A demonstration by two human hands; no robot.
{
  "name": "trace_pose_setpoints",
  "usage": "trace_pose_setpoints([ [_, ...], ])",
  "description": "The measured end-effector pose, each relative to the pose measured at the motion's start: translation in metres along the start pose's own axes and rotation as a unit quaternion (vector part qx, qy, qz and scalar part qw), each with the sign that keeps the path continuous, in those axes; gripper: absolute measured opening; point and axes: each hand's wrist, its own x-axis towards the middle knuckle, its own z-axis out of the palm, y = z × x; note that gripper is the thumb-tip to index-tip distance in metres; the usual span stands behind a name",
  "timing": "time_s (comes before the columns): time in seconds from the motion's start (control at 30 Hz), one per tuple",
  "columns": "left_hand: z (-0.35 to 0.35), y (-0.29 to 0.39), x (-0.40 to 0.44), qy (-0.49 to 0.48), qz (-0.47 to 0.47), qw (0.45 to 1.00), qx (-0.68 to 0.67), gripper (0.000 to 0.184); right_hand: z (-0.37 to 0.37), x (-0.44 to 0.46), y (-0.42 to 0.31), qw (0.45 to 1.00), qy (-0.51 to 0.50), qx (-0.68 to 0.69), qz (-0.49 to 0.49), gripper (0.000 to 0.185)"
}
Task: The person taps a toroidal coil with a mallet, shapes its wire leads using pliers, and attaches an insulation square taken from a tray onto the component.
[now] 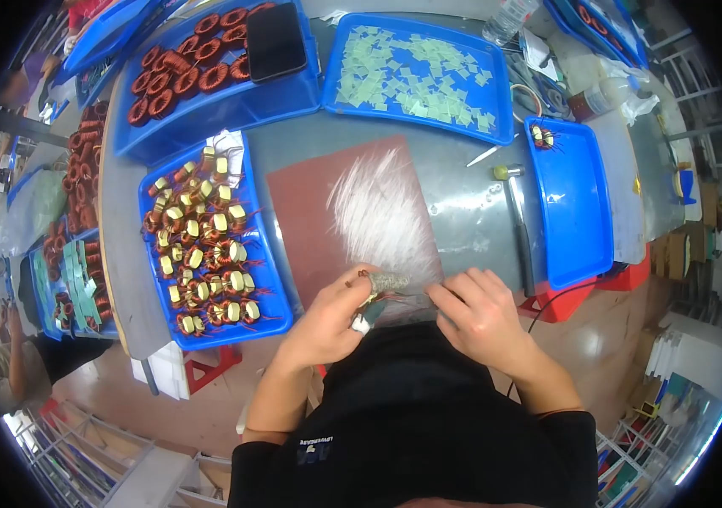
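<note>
My left hand (331,315) is closed on a small wire-wound coil (389,283) with a mottled grey side and thin reddish leads. A bit of white wrapping shows at one of its fingers. Just to the right, my right hand (481,315) pinches thumb against forefinger near the coil's leads; what lies between them is too fine to make out. Both hands are at the near edge of a dark red sheet (306,199) with a white, scratched patch. At left, a blue tray (272,317) holds many copper coils with pale yellow blocks (220,222).
Behind are a blue bin (281,100) of copper rings with a black phone (276,42) on it, and a tray (503,127) of pale green squares. To the right lie a hammer (520,229) and a blue tray (577,224) with a few coils. Another person (18,364) is at far left.
</note>
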Motion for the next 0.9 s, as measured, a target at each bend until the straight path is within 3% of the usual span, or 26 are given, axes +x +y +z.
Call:
trace_pose_setpoints([
  [0.13, -0.016, -0.003, 0.003, -0.103, 0.006, 0.993, -0.060, 0.028, -0.004, -0.001, 0.001, 0.999, -0.014, 0.005, -0.034, 0.040],
  [0.27, -0.014, -0.014, 0.005, -0.138, -0.034, 0.984, -0.112, 0.025, -0.006, -0.003, 0.001, 0.999, -0.034, 0.006, -0.033, 0.038],
  [0.33, -0.003, -0.015, 0.002, -0.051, -0.105, 0.969, -0.218, 0.025, -0.003, -0.001, 0.001, 0.998, 0.001, 0.063, 0.012, 0.038],
  [0.37, 0.001, -0.016, 0.002, -0.048, -0.099, 0.970, -0.216, 0.025, 0.001, -0.002, 0.005, 0.998, 0.003, 0.059, 0.006, 0.038],
  [0.43, 0.007, -0.020, -0.001, 0.017, -0.129, 0.932, -0.337, 0.030, 0.012, -0.009, 0.011, 0.986, 0.049, 0.154, 0.052, 0.040],
  [0.67, 0.014, -0.026, 0.001, 0.017, -0.107, 0.925, -0.365, 0.033, 0.028, -0.018, 0.010, 0.977, 0.074, 0.183, 0.082, 0.040],
  [0.9, 0.011, -0.006, 0.004, -0.034, -0.173, 0.921, -0.348, 0.024, 0.013, -0.011, 0.012, 0.987, 0.065, 0.138, 0.046, 0.040],
])
